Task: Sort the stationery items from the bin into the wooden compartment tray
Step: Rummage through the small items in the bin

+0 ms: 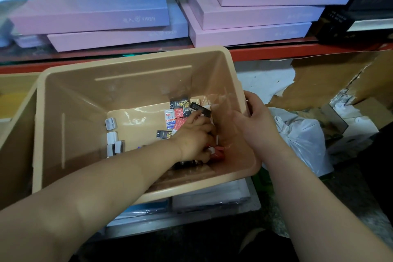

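The small stationery packs (177,112) lie heaped in the bottom right corner of the beige plastic bin (131,91). The left hand (193,140) is down among them with its fingers curled; whether it grasps one cannot be told. The right hand (255,119) grips the bin's right rim. Flat pink boxes (89,13) are stacked on the shelf (276,50) behind.

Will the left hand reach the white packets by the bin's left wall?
Probably yes: left hand is inside the bin, with only bare floor between it and the white packets.

Bare left grip (192,142) and right grip (255,117), both forearms bare throughout.
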Available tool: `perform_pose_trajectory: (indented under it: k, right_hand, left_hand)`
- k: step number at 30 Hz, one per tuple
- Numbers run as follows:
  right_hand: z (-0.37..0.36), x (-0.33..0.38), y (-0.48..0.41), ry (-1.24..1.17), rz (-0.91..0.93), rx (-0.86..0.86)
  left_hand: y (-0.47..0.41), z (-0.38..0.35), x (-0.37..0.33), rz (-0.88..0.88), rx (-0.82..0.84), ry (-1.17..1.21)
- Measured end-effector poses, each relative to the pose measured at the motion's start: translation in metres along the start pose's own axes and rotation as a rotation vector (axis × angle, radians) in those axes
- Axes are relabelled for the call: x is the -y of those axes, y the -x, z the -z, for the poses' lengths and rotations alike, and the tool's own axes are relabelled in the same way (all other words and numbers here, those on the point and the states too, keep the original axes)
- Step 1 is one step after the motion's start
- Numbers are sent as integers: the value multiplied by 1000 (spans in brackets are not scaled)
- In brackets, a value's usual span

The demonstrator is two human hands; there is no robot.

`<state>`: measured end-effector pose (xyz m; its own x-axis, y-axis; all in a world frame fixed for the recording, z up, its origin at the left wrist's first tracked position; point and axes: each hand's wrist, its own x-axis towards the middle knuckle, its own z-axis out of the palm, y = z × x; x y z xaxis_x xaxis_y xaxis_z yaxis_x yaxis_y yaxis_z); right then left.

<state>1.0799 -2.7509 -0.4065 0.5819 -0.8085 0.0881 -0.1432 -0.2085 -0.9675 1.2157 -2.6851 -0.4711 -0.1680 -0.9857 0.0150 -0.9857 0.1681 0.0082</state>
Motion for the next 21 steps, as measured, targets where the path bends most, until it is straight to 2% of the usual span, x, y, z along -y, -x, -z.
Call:
perform_pose_trajectory:
  k: [2, 7, 11, 15, 17, 19, 21]
  right_hand:
    - [0, 1, 1, 3, -4, 1]
    - [1, 3, 2, -2, -11, 12]
    - [2, 3, 2, 7, -5, 11]
    - [1, 3, 2, 7, -5, 13]
    - [1, 4, 2, 5, -8, 11]
    - [0, 4, 2, 12, -7, 9]
    - [-1, 5, 2, 10, -8, 9]
  left_hand:
    - [-2, -3, -1, -30, -52, -42]
    - [-1, 0, 14, 76, -143, 82]
    - [7, 0, 27, 322, -149, 407]
    - [26, 12, 30, 643, -374, 919]
    - [34, 12, 43, 814, -469, 996]
    - [44, 11, 56, 894, -384, 945]
    - [55, 6, 64, 919, -100, 950]
